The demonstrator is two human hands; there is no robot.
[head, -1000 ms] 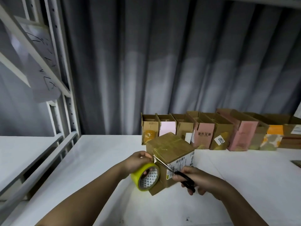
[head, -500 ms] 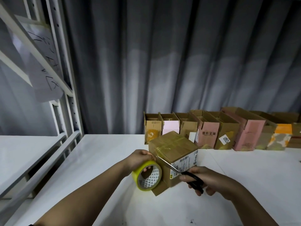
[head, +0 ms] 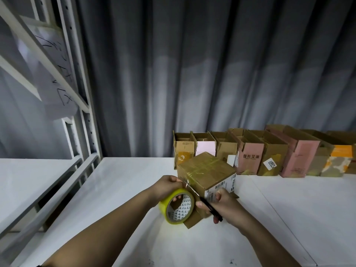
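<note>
**While the scissors meet the tape, the box sits mid-bench**

As you look down, the taped cardboard box (head: 208, 170) rests on the white bench (head: 289, 218), turned corner-on to you, with a loose flap showing under its near corner. Just left of the box, your left hand (head: 169, 186) grips the yellow tape roll (head: 178, 206), fingers curled through its core and thumb over the rim. A short strip of tape runs from the roll to the box's left edge. At the box's near right face, your right hand (head: 229, 209) has its fingers clamped on the black handles of the scissors (head: 202, 201). The blades slant up and left to that strip.

Behind the box stands a row of open cartons (head: 250, 157) along the grey curtain (head: 212, 74). The box's far corner overlaps them in view, so you cannot tell whether they touch. Bare bench lies open left of the box, right of it and toward you. Well left of the box the bench ends at its edge beside the metal rack (head: 82, 132).

Compared with half a second ago, your right hand has come in closer to the box, its knuckles now against the label. The roll has stayed put at the box's left.
</note>
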